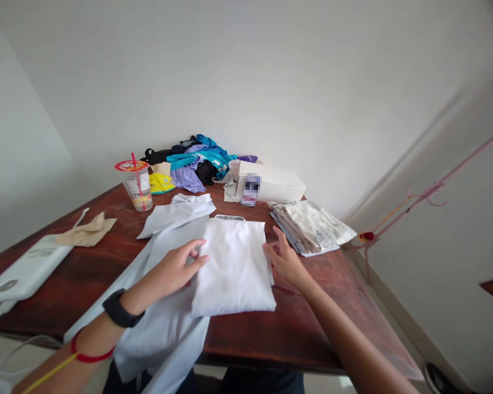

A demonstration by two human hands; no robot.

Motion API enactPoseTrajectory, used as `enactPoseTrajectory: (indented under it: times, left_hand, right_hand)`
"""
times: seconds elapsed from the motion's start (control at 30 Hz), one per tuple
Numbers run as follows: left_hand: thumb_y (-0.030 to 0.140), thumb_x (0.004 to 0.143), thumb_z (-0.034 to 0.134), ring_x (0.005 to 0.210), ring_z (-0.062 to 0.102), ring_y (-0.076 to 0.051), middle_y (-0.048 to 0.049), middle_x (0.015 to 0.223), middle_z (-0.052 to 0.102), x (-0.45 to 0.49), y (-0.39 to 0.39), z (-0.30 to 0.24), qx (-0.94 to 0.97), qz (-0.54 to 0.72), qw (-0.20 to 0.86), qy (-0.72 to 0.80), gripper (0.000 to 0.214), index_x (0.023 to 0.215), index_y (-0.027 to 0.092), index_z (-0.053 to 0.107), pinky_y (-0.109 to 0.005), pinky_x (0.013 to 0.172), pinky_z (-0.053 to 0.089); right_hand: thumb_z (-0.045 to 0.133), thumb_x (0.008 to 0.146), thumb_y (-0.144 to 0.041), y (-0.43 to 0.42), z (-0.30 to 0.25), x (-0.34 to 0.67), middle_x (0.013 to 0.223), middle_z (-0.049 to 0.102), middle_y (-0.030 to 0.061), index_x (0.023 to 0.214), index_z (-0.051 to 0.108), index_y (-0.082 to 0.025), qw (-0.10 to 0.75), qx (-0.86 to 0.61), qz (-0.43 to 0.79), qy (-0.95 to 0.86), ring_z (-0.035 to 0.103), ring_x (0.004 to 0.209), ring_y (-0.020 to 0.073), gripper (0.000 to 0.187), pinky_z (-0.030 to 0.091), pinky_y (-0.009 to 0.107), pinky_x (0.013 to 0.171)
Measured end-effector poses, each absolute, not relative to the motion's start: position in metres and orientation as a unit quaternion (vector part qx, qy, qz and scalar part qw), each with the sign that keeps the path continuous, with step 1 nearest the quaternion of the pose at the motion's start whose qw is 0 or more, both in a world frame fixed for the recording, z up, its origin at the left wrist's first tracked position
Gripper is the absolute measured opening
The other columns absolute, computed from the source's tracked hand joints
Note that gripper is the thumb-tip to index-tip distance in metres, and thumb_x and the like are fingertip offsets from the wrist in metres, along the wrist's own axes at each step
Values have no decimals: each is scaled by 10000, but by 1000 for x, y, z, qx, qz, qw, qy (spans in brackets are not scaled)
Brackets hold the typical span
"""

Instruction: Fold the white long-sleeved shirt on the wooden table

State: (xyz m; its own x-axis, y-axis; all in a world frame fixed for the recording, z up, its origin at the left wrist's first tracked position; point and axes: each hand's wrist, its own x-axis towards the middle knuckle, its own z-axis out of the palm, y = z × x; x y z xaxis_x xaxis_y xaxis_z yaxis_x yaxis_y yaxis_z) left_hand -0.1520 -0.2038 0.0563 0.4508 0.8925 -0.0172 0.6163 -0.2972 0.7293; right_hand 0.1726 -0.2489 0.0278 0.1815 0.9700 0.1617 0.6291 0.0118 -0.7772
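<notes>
A folded white shirt (234, 268) lies in front of me, its collar (229, 218) showing at the far edge. My left hand (184, 265) is at the shirt's left edge, thumb and fingers apart, fingertips on or just over the cloth. At the right edge is my right hand (285, 256), its fingers also spread and the thumb side close against the fabric. Neither hand grips the shirt. Partly under it, to the left, a pale unfolded garment (164, 323) spreads across the table and hangs over the front edge.
On the reddish-brown table (271, 342) stand a plastic cup with a straw (138, 186) and a white box (279, 183). Folded clothes (314, 224) are stacked at right; a heap of coloured clothes (201, 161) lies at the back. A white device (28, 268) with a cable lies left.
</notes>
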Motion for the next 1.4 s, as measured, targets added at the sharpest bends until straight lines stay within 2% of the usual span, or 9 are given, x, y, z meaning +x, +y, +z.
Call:
enactPoseTrajectory:
  times: [0.07, 0.17, 0.27, 0.33, 0.53, 0.77, 0.93, 1.1, 1.4]
  left_hand:
    - [585, 970, 448, 1075, 696, -308, -141, 1362, 626, -144, -187, 66, 811, 212, 235, 492, 637, 1476, 199, 455, -432, 948, 541]
    - [573, 1009, 406, 1454, 402, -360, -216, 1607, 350, -119, -169, 79, 865, 209, 104, 443, 730, 1577, 134, 276, -516, 1143, 389]
    - [566, 1049, 313, 1536, 217, -348, -219, 1657, 216, -89, -168, 82, 923, 167, 69, 339, 752, 1616, 96, 159, -533, 1204, 307]
    - [582, 1051, 297, 1551, 163, -330, -176, 1676, 174, -75, -171, 73, 946, 146, 61, 284, 755, 1634, 139, 112, -545, 1223, 271]
    - [569, 1051, 333, 1562, 131, -302, -105, 1684, 190, -65, -167, 24, 953, 145, 52, 262, 691, 1628, 213, 200, -568, 1247, 194]
    - [595, 1030, 370, 1547, 188, -340, -70, 1677, 237, -66, -165, 20, 942, 154, 52, 295, 651, 1594, 273, 322, -617, 1231, 172]
    - [619, 1016, 384, 1537, 220, -348, -66, 1662, 284, -65, -164, 26, 943, 128, 60, 302, 653, 1565, 266, 387, -634, 1218, 191]
    - [628, 1018, 370, 1530, 239, -348, -88, 1648, 314, -66, -158, 28, 945, 119, 91, 291, 678, 1562, 224, 396, -638, 1218, 190]
    - [599, 1041, 343, 1553, 181, -310, -64, 1674, 241, -70, -145, 31, 942, 78, 144, 292, 625, 1575, 275, 373, -595, 1237, 187]
  right_hand:
    - [498, 966, -484, -237, 39, 168, 1338, 612, 163, 1575, 285, -193, 367, -656, 178, -635, 616, 1221, 297, 708, 460, 504, 1078]
    - [482, 984, -507, -225, 48, 148, 1620, 311, 181, 1558, 365, -204, 319, -631, 119, -697, 262, 1524, 327, 660, 277, 530, 1212]
    - [442, 1001, -564, -222, 41, 131, 1713, -45, 102, 1595, 306, -269, 271, -607, 83, -742, -79, 1562, 354, 678, 103, 626, 1226]
    - [397, 1017, -571, -222, 30, 129, 1696, -174, 59, 1620, 223, -306, 251, -613, 91, -744, -149, 1547, 352, 681, 68, 651, 1215]
    - [325, 1039, -587, -219, 4, 143, 1702, -118, 88, 1627, 186, -317, 213, -678, 181, -679, -71, 1557, 330, 662, 154, 610, 1217]
    - [287, 1064, -498, -214, 5, 145, 1702, -82, 77, 1629, 197, -263, 209, -684, 132, -686, -67, 1558, 338, 618, 184, 647, 1198]
    - [336, 1062, -384, -218, 12, 142, 1702, -19, 78, 1602, 300, -196, 226, -631, 19, -742, -111, 1557, 317, 573, 76, 630, 1227]
    - [320, 1072, -481, -215, 7, 150, 1689, 159, 69, 1626, 201, -268, 223, -573, 172, -770, 75, 1565, 283, 605, 207, 577, 1228]
    - [345, 1059, -541, -213, 7, 155, 1680, 178, 64, 1618, 227, -275, 241, -560, 205, -765, 111, 1560, 290, 630, 181, 554, 1242]
